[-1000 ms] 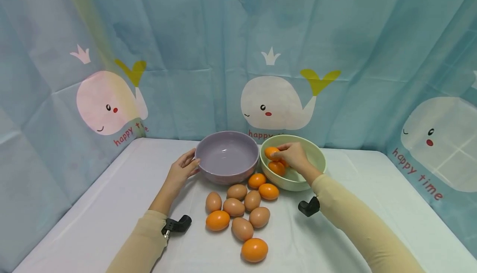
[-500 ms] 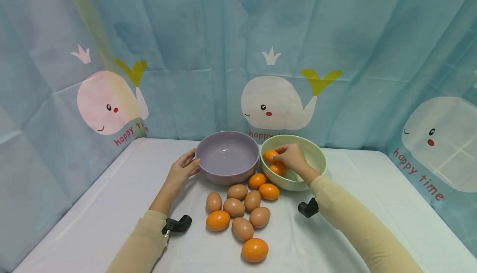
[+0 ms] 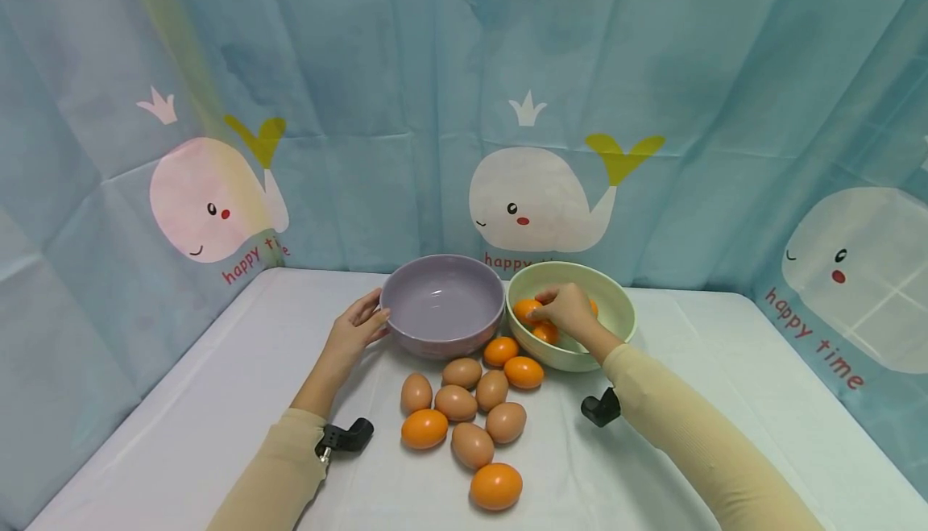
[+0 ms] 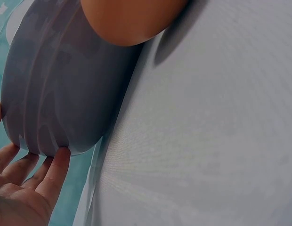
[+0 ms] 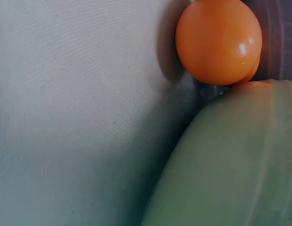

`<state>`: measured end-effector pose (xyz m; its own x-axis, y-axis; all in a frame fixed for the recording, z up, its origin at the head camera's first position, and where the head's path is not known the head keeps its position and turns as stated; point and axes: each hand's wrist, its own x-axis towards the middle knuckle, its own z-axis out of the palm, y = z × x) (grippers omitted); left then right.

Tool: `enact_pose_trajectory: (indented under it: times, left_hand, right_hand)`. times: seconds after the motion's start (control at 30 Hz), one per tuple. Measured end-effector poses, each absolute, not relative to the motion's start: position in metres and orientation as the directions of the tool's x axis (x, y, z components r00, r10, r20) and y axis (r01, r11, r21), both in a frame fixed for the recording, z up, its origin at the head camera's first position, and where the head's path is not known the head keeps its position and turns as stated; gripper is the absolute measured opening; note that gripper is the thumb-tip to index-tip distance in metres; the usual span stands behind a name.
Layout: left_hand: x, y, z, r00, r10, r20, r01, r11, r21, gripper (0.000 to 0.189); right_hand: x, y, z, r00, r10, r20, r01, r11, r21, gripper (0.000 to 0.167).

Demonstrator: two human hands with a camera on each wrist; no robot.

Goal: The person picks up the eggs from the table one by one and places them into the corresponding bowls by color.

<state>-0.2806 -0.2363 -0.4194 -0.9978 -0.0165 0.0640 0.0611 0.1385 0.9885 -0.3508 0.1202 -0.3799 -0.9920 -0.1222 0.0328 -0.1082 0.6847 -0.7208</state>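
My left hand rests its fingertips and thumb against the left side of a purple bowl. In the left wrist view the fingers touch the bowl's outer wall. My right hand reaches inside the pale green bowl, thumb and fingers pinching an orange egg near the inner left wall. Another orange egg lies just under the hand, and part of one more shows to its right. The right wrist view shows the green bowl's outside; the right hand is not visible there.
Before the bowls, several brown eggs lie on the white tablecloth. Among them are orange eggs, two by the green bowl, one at left and one nearest me. A blue whale-print curtain hangs behind.
My right hand has lowered the pinched orange egg a little inside the green bowl. The eggs beneath it shifted, and one now shows right of the hand. My left hand stayed put.
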Motion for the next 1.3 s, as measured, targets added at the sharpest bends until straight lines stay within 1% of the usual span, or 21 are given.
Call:
enact_pose_trajectory:
  times: [0.27, 0.47, 1.07, 1.17, 1.3]
  left_hand:
    - [-0.281, -0.236, -0.42, -0.998, -0.017, 0.065, 0.062, 0.141, 0.988, 0.064]
    - [-0.282, -0.236, -0.42, -0.998, -0.012, 0.068, 0.066, 0.139, 0.988, 0.066]
    - [-0.282, -0.237, -0.421, -0.998, -0.018, 0.064, 0.061, 0.142, 0.988, 0.066]
    - [-0.282, -0.237, -0.421, -0.998, -0.022, 0.06, 0.056, 0.139, 0.989, 0.066]
    - [-0.282, -0.237, -0.421, -0.997, -0.022, 0.068, 0.065, 0.131, 0.989, 0.067]
  right_hand:
    - [-0.35, 0.122, -0.38, -0.99, -0.136, 0.035, -0.118, 0.673, -0.73, 0.036]
    - [-0.348, 0.122, -0.379, -0.987, -0.155, 0.031, -0.13, 0.688, -0.714, 0.038]
    - [-0.346, 0.125, -0.376, -0.986, -0.167, -0.001, -0.117, 0.696, -0.708, 0.038]
    - [-0.343, 0.127, -0.372, -0.985, -0.174, -0.003, -0.118, 0.68, -0.724, 0.038]
    - [-0.337, 0.13, -0.365, -0.982, -0.189, -0.005, -0.113, 0.607, -0.786, 0.041]
